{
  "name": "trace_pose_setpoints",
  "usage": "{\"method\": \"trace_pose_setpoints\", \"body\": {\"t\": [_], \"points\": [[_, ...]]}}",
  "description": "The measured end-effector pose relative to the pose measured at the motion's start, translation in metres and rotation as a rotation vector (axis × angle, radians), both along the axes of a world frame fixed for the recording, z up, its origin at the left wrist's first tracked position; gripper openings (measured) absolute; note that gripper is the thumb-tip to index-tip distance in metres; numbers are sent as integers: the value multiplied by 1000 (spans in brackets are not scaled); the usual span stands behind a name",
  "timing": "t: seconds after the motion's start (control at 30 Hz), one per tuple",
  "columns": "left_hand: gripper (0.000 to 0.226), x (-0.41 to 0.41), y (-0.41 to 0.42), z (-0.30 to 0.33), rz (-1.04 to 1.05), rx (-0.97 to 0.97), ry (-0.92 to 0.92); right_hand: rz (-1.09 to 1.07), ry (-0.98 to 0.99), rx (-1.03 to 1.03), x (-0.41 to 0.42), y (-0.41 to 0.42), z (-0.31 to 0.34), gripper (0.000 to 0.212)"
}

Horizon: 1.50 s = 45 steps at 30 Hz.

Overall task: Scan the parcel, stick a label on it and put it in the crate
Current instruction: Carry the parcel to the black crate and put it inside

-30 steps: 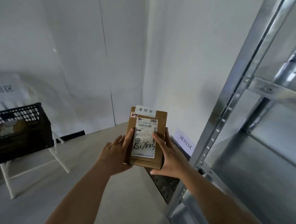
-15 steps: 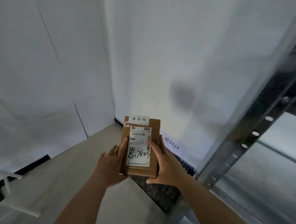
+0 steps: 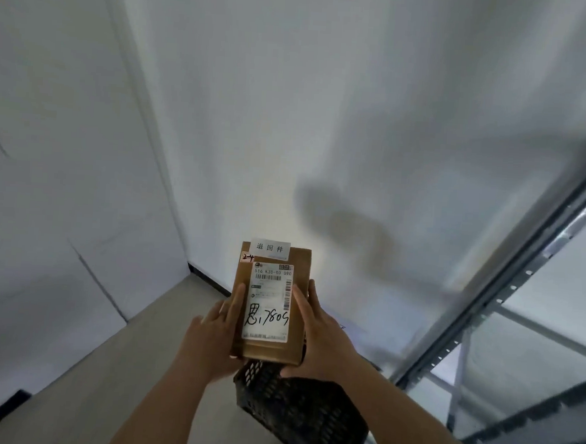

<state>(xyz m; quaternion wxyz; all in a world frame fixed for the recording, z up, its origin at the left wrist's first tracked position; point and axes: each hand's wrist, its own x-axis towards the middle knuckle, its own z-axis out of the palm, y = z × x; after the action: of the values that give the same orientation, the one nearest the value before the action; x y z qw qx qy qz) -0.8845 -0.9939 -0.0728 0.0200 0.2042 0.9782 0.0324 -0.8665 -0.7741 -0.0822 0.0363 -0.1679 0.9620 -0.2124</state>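
Note:
I hold a small brown cardboard parcel (image 3: 299, 272) upright in front of me with both hands. A white shipping label with handwritten black characters (image 3: 269, 302) covers its face, and a small white sticker with printed characters (image 3: 270, 248) sits at its top edge. My left hand (image 3: 214, 333) grips the left side, thumb on the face. My right hand (image 3: 322, 333) grips the right side and bottom corner. A black perforated plastic crate (image 3: 307, 418) stands on the floor directly below the parcel; its inside is hidden.
White walls meet in a corner (image 3: 186, 263) ahead. A grey metal shelving rack (image 3: 506, 303) rises on the right, close to the crate. Light floor (image 3: 104, 375) stretches to the left of the crate.
The view has turned right and closed in on the corner; the crate on the white stand has left view. The floor crate now shows more fully below the parcel. Both hands keep their grip.

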Motion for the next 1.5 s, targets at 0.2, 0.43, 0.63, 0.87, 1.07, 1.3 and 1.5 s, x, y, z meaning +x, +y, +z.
{"method": "trace_pose_setpoints", "body": {"t": [0.2, 0.43, 0.63, 0.87, 1.07, 1.3, 1.5], "points": [[120, -89, -10, -3, -173, -18, -44, -167, -17, -18, -50, -14, -12, 138], [117, -137, -18, -12, -275, 43, -70, -247, -39, -44, -85, -26, -19, 132], [136, -135, -8, -35, -170, 115, -222, -242, -91, -1, -88, -17, -54, 113], [136, -166, -1, -231, -125, 127, -256, -211, -123, 36, -86, 9, -141, 106], [121, -140, 41, -277, -192, 44, -231, -281, -157, 22, -81, 27, -274, 128], [121, -157, 58, -471, -231, 70, -170, -319, -118, 8, -101, 44, -467, 136], [120, -169, 69, -615, -310, 60, -178, -308, -108, 16, -107, 59, -609, 134]]}}
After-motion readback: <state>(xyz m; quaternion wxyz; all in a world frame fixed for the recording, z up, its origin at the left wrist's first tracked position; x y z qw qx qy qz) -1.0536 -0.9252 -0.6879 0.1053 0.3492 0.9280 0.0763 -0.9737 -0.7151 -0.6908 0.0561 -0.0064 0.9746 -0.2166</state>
